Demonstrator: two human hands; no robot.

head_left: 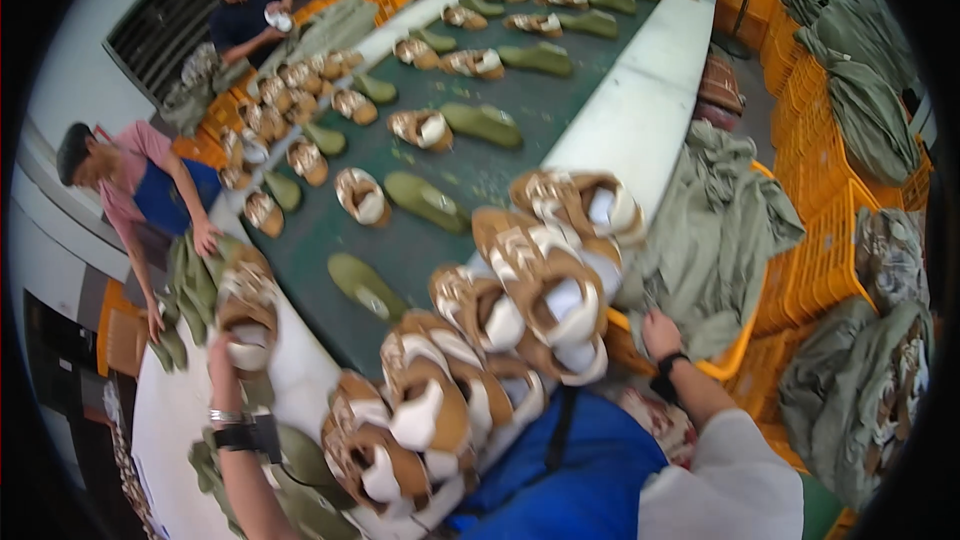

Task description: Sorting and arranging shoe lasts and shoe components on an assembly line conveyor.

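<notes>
My left hand (222, 368), at the left edge of the conveyor, is closed on the heel of a brown-and-white shoe upper (248, 305). Green shoe lasts (310, 475) lie on the white ledge below that wrist. My right hand (662, 336) is closed at the edge of a grey-green cloth (705, 230), which drapes over an orange crate (735, 365); what its fingers grip, if anything, I cannot make out. Between my arms, several brown-and-white shoe uppers (545, 290) are heaped against my blue apron (570, 465).
The dark green conveyor belt (315, 240) carries pairs of uppers and green lasts (425, 202). A co-worker in pink (145, 170) touches lasts at left; another person (245, 15) stands farther back. Stacked orange crates (815, 180) with cloth bundles line the right side, beyond the white rail (625, 110).
</notes>
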